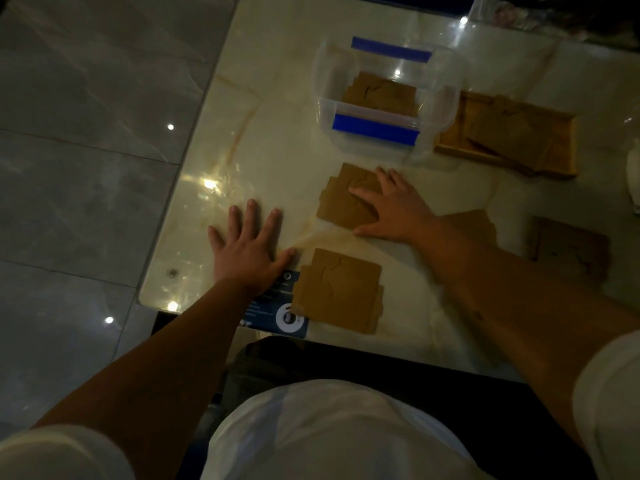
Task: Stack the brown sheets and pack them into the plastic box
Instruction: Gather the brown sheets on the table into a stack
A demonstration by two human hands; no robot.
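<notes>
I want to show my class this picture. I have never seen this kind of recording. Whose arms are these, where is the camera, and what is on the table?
There is no machine: a person wears a camera on the head, looking down at their own arms. The left hand lies flat on the pale glossy marble table, holding nothing. The right hand presses flat on a small pile of brown sheets. A second brown pile lies nearer the person. Beyond stands the clear plastic box with blue clips, brown sheets already inside. Right of it, a shallow wooden tray holds more sheets.
</notes>
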